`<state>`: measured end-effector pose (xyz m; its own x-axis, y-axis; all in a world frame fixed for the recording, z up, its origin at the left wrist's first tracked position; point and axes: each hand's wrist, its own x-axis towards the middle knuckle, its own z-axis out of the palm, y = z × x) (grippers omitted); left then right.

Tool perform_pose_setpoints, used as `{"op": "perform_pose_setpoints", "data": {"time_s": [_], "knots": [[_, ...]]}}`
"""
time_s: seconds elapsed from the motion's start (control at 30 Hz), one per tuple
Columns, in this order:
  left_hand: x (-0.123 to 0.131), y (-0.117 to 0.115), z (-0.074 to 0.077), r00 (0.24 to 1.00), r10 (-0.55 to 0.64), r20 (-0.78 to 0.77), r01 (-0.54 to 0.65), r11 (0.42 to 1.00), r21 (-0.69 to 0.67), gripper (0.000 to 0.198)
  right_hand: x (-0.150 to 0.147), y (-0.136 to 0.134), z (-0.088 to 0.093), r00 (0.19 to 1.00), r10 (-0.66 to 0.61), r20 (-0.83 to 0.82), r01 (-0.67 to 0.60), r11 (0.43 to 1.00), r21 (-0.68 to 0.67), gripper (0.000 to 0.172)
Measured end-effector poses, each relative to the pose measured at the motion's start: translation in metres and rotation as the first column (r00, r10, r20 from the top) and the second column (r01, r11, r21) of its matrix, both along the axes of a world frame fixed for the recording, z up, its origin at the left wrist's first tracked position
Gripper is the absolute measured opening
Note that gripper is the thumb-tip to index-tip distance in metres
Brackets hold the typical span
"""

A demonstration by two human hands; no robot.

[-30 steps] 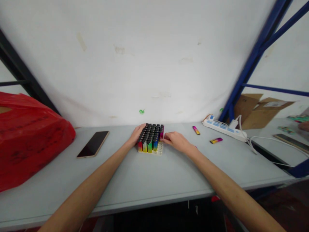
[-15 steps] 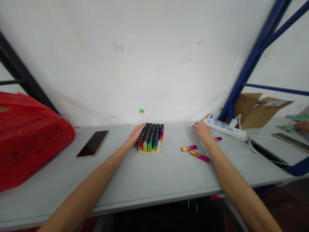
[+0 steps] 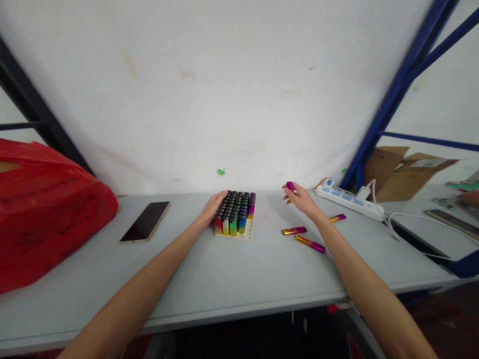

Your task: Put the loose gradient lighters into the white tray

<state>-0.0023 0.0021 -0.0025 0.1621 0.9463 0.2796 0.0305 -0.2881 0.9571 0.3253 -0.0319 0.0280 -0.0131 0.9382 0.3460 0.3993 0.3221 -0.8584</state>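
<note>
Upright lighters (image 3: 234, 212) with black tops stand packed in rows in a white tray (image 3: 246, 236), coloured red, silver, green, blue and purple-yellow. Bare tray slots show at its front right corner. My left hand (image 3: 214, 208) is closed against the left side of this block, its fingers partly hidden behind it. Off to the right, my right hand (image 3: 302, 200) is raised above the table, pinching a purple-and-yellow lighter (image 3: 290, 186) upright. Three similar lighters lie loose near that forearm: one (image 3: 294, 231), a second (image 3: 310, 244) and a third (image 3: 338, 218) beyond the arm.
On the left are a dark phone (image 3: 145, 222) and a red plastic bag (image 3: 56, 219). A white power strip (image 3: 350, 200) with cables lies at the back right, before a blue frame post (image 3: 389, 99) and a cardboard box (image 3: 404, 174). Another person's hand (image 3: 469, 198) shows at the far right.
My right hand has lifted from the table near the power strip and moved left, now with the lighter upright in its fingers. My left hand stays at the tray.
</note>
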Motion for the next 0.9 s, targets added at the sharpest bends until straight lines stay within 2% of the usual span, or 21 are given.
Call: {"op": "perform_pose_setpoints", "data": {"time_s": [0.07,0.13,0.17,0.23,0.33,0.5,0.63,0.77,0.9], "knots": [[0.000,0.000,0.000,1.000,0.002,-0.001,-0.002,1.000,0.001,0.043,-0.021,-0.010,0.005,0.973,0.142,-0.182,-0.153,0.987,-0.049,0.030],[0.000,0.000,0.000,1.000,0.006,-0.005,-0.006,1.000,0.010,0.043,-0.040,-0.019,0.007,0.945,0.188,-0.268,-0.228,0.966,-0.126,0.035],[0.000,0.000,0.000,1.000,0.008,-0.011,-0.008,1.000,0.017,0.042,-0.049,-0.023,0.007,0.945,0.180,-0.274,-0.227,0.962,-0.150,0.039],[0.000,0.000,0.000,1.000,0.008,-0.020,-0.008,0.999,0.034,0.041,-0.063,-0.029,0.004,0.964,0.149,-0.221,-0.185,0.971,-0.152,0.046],[0.000,0.000,-0.001,1.000,-0.004,-0.011,0.004,1.000,0.022,0.042,-0.077,-0.037,-0.001,0.992,0.108,-0.062,-0.113,0.991,-0.072,0.054],[0.000,0.003,-0.002,1.000,0.016,-0.022,-0.015,1.000,0.009,0.045,-0.090,-0.046,-0.005,0.988,-0.005,0.154,-0.003,0.999,0.049,0.057],[0.000,0.002,-0.002,1.000,0.020,-0.019,-0.020,1.000,0.022,0.045,-0.095,-0.044,-0.009,0.980,-0.078,0.186,0.065,0.995,0.071,0.049],[0.000,0.002,-0.002,1.000,0.002,-0.010,-0.002,1.000,0.010,0.043,-0.096,-0.041,-0.014,0.979,-0.046,0.197,0.037,0.998,0.050,0.040],[-0.001,0.004,-0.003,1.000,0.014,-0.010,-0.013,1.000,0.013,0.042,-0.095,-0.043,-0.011,0.974,-0.028,0.227,0.014,0.998,0.060,0.044]]}}
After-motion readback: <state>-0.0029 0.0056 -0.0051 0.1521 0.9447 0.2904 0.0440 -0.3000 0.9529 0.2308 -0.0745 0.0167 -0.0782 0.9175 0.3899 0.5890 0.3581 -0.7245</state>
